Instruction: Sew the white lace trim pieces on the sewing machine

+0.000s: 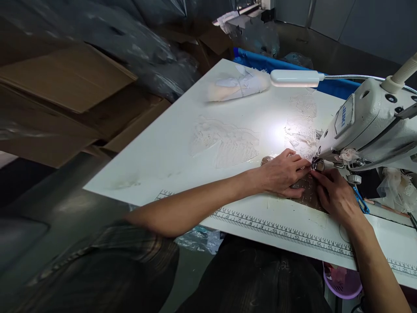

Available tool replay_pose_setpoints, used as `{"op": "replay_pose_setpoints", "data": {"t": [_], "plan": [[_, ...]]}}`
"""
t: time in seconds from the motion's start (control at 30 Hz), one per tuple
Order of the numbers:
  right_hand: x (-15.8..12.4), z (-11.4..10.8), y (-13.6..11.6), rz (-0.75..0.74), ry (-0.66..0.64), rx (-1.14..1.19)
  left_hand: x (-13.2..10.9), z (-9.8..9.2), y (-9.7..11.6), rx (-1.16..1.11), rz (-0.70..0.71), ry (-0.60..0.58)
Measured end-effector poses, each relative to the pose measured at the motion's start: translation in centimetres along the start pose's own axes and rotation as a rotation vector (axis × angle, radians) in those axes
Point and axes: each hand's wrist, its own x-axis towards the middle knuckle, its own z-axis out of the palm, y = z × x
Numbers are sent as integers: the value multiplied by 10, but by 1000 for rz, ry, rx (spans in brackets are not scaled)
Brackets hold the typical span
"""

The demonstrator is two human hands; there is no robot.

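Note:
A white sewing machine (365, 126) stands at the right of the white table (156, 152). My left hand (286, 174) rests at its needle area, fingers bent and fingertips at the presser foot. Just right of it, my right hand (337, 193) has thumb and fingers pinched near the foot. What lies between the fingertips is too small to make out. Under both hands is a brown patch (308, 191) with pale threads on it. Pale lace (301, 117) lies behind the foot, under bright lamp light. Another lace piece (228, 141) lies flat left of my left hand.
A tied white bundle (243, 86) lies at the back below a lamp (295, 78). Blue snips (361, 201) and sheer fabric scraps (399, 189) are right of the machine head. A ruler strip (280, 230) runs along the front edge. Cardboard boxes (65, 74) stand left; a purple basket (343, 284) is below.

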Motion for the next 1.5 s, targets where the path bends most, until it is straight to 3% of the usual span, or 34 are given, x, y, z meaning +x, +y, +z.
{"op": "replay_pose_setpoints", "data": {"t": [0.2,0.4,0.63,0.73,0.83,1.1,1.2,1.37,1.5], "plan": [[0,1,-7,69,-16,-25,2,-2,-2,-61,-33,4],[-3,-14,10,93,91,211,4,-5,-1,-75,-89,-28],[8,-25,29,263,-50,414,4,-3,-3,-88,-126,-13],[9,-19,27,335,35,436,4,-1,-3,-94,-132,2],[2,-12,21,306,99,474,3,2,-3,-85,-140,15],[-6,2,22,347,125,408,0,12,-3,-154,-147,137],[-4,5,24,292,128,380,-1,14,-5,-191,-128,153],[-2,7,18,204,131,304,1,12,-5,-220,-121,82],[0,1,5,251,51,296,8,3,-7,-174,-141,-3]]}}
